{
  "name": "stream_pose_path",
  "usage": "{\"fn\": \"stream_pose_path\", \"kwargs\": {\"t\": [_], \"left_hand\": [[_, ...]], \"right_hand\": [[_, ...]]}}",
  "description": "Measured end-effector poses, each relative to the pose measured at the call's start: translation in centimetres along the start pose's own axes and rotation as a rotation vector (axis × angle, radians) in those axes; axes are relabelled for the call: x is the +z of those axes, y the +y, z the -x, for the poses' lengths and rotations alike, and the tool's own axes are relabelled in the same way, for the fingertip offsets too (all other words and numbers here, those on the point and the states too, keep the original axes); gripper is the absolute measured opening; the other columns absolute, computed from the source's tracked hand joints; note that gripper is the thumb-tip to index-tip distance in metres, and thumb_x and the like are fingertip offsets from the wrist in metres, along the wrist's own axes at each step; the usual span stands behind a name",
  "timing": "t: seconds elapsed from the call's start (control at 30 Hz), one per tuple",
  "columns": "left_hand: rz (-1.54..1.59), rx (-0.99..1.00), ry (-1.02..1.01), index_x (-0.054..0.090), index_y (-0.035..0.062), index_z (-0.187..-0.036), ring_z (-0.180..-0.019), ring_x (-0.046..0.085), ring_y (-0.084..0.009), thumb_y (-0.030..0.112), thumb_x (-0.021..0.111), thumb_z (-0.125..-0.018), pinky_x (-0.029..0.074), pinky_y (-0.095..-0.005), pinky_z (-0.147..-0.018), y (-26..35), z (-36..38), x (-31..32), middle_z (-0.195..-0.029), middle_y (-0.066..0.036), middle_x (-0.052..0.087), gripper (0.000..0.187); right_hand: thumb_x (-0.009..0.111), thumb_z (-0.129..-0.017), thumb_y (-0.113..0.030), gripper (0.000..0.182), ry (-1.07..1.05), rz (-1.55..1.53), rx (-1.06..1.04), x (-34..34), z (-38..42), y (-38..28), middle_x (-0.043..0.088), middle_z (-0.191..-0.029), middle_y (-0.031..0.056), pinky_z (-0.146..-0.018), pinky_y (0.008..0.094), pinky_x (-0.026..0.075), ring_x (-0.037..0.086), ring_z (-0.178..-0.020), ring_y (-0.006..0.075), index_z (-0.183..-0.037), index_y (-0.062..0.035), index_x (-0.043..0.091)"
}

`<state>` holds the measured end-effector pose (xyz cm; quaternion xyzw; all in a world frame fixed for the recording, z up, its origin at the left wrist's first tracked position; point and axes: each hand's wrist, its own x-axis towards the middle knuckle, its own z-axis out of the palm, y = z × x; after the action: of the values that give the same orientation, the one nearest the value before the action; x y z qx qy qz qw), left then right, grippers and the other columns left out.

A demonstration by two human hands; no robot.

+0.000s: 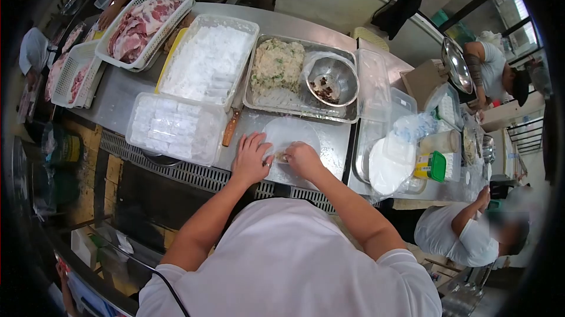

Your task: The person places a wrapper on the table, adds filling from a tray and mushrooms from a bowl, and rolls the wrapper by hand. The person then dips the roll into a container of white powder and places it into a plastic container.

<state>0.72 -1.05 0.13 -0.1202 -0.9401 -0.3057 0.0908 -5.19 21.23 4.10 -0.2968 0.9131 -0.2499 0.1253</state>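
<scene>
Steel surface (336,151) of our busy kitchen carries a shallow tray (294,114) of green-flecked mixture (278,62), placed near us probably for easy reach. Before it lies one round, pale sheet (295,131). Our left hand (252,157) spreads its fingers at the sheet's edge, perhaps to steady it; our right hand (303,159), with fingers curled together, rests beside a small lump (282,157), but whether it pinches this we cannot tell.
</scene>
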Motion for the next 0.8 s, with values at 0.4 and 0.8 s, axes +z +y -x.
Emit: {"fn": "stream_pose_path", "kwargs": {"t": [0.4, 0.8], "left_hand": [[0.004, -0.260, 0.111, 0.068, 0.0012, -0.131, -0.129, 0.055, -0.0412, 0.021, 0.080, -0.092, 0.043, -0.0552, -0.112, 0.5, -1.4, 0.5, -0.140, -0.020, 0.061, 0.046], [0.203, -0.579, -0.099, 0.069, 0.0020, -0.123, -0.102, 0.070, -0.0442, 0.016, 0.078, -0.094, 0.054, -0.0512, -0.094, 0.9, -3.6, -0.4, -0.106, -0.023, 0.076, 0.033]], "right_hand": [[0.072, -0.088, -0.008, 0.023, 0.364, -0.098, 0.307, -3.4, 2.8, 1.9, 0.078, -0.100, 0.0234, -0.089, 0.0481, 0.061, 0.076, -0.095, 0.0414, -0.107, 0.0006, 0.081], [0.084, -0.093, -0.018, 0.026, 0.428, -0.878, 0.860, 1.0, 4.9, 4.4, 0.074, -0.086, 0.0114, -0.067, 0.0369, 0.058, 0.070, -0.075, 0.0221, -0.107, 0.0013, 0.075]]}}
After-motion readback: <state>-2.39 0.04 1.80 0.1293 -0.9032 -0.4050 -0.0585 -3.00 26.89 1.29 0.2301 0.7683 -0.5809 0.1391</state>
